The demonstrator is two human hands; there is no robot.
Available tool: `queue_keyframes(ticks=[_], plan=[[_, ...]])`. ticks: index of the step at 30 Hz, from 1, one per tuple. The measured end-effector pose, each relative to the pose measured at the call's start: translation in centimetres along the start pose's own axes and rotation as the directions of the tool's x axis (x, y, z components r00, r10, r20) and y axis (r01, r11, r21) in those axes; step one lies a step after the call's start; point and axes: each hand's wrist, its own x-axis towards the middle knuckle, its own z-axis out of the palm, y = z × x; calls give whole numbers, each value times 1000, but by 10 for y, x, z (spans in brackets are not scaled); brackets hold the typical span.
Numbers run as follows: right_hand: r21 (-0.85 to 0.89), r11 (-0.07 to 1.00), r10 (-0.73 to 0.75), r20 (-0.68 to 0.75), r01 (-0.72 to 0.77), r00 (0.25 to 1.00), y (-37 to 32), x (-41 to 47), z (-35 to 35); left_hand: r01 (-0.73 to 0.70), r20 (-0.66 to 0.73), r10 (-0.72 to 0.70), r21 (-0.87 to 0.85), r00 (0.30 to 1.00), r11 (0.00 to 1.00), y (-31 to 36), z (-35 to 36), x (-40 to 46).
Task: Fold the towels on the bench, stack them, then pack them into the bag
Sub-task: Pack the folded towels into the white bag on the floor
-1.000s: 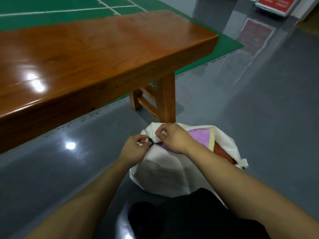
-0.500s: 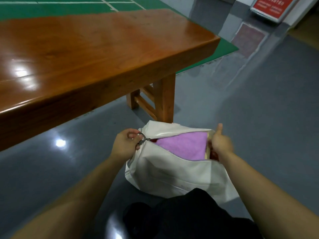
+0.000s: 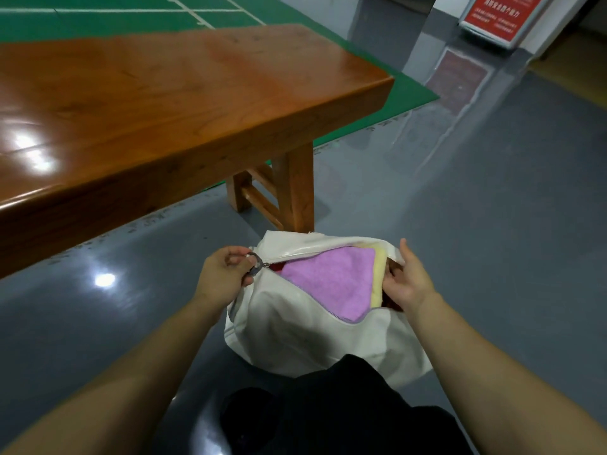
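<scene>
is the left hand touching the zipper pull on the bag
Touching. In the head view the left hand pinches the metal zipper pull at the left end of the white bag opening, with no gap visible.

Two towels are showing in the one white bag (image 3: 312,336) at lower centre: one purple towel (image 3: 328,280), one yellow towel (image 3: 379,277). One wooden bench (image 3: 164,103) is filling the upper left.

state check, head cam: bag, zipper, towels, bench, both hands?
white bag: on the floor, mouth open
zipper pull: at the bag's left end, pinched by the left hand
purple towel: folded, inside the bag, on top
yellow towel: inside, under the purple one
bench: no towels on the part in view
left hand: grip on the zipper pull
right hand: fingers reach into the bag's right end
</scene>
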Motion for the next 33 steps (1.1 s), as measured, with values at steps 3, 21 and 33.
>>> queue_keyframes(ticks=[3, 21, 33], plan=[[-247, 969, 47, 95, -22, 994, 5, -11, 6, 2, -13, -2, -30, 1000, 1000, -1, 0, 0], [-196, 981, -44, -138, 16, 989, 9, 2, 16, 23, -49, -32, -184, 998, 983, 5, 6, -7], [-664, 578, -649, -21, 475, 760, 74, -76, 28, 83, -59, -100, -241, 993, 967, 9, -10, -7]])
